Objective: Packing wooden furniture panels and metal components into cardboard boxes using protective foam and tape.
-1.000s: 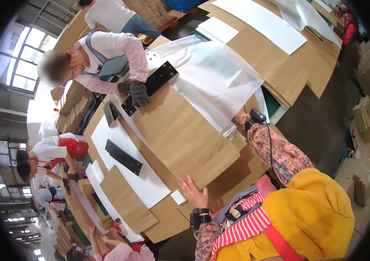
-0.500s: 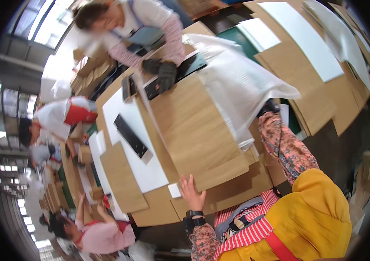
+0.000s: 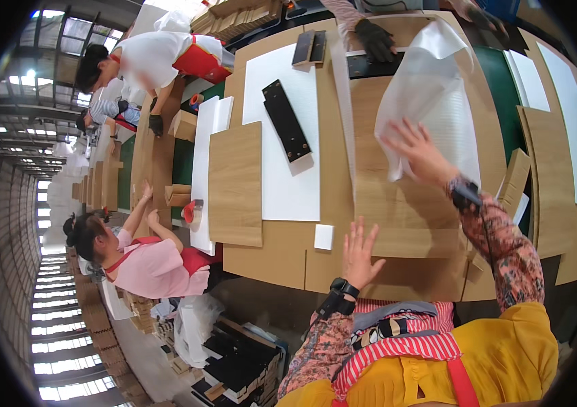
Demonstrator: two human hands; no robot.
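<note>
My left hand (image 3: 361, 255) is open, fingers stretched out, at the near left corner of a wood-grain board (image 3: 407, 210). A small white square piece (image 3: 323, 237) lies just beside it. With fingers spread, my right hand (image 3: 421, 154) is over the near part of a translucent white foam sheet (image 3: 431, 88), which lies loosely across the board; whether it presses down I cannot tell. At the board's far end, a co-worker's dark-gloved hand (image 3: 375, 42) rests on a black panel (image 3: 373, 66).
On flat cardboard (image 3: 268, 264) to the left lie a white panel (image 3: 281, 193), a black strip (image 3: 286, 122) and a smaller wood-grain board (image 3: 235, 183). More boards (image 3: 558, 183) are stacked at right. A co-worker in pink (image 3: 159, 268) and another in white (image 3: 156, 61) work at left.
My right hand has come from the foam sheet's right side onto its near part, and the sheet now lies farther back over the board. The view has turned, and the co-worker opposite has shifted.
</note>
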